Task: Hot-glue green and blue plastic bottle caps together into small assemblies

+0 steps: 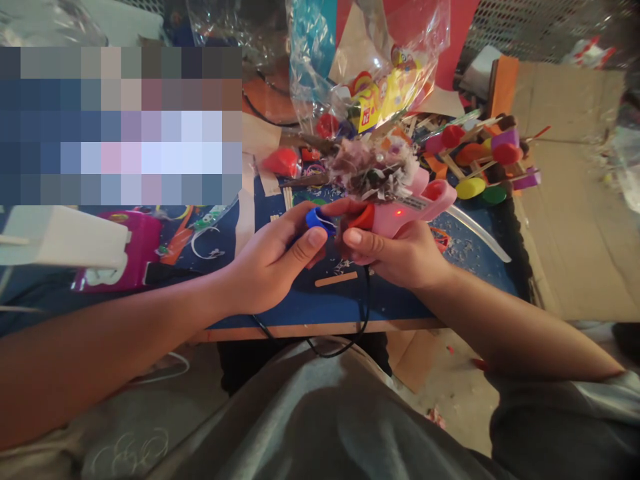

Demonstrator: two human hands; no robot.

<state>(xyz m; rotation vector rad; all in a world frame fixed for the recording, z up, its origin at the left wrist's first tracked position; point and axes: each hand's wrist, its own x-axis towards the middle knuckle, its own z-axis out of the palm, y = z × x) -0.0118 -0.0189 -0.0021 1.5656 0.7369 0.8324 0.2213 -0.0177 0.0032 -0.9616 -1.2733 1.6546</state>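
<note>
Near the middle of the table, my left hand pinches a small round blue cap between thumb and fingers. A thin whitish strand crosses the cap. My right hand is wrapped around a pink hot glue gun with a lit red light. The gun's orange front part faces the blue cap, partly behind my fingers; whether the two touch I cannot tell. From behind the gun sticks a clear glue stick. A black cord hangs below my right hand and loops over the table edge.
A flat wooden stick lies below my hands. Behind them sits a fluffy decorated bundle. Coloured caps joined with sticks stand at right, beside cardboard. A white plug adapter sits in a magenta power socket at left.
</note>
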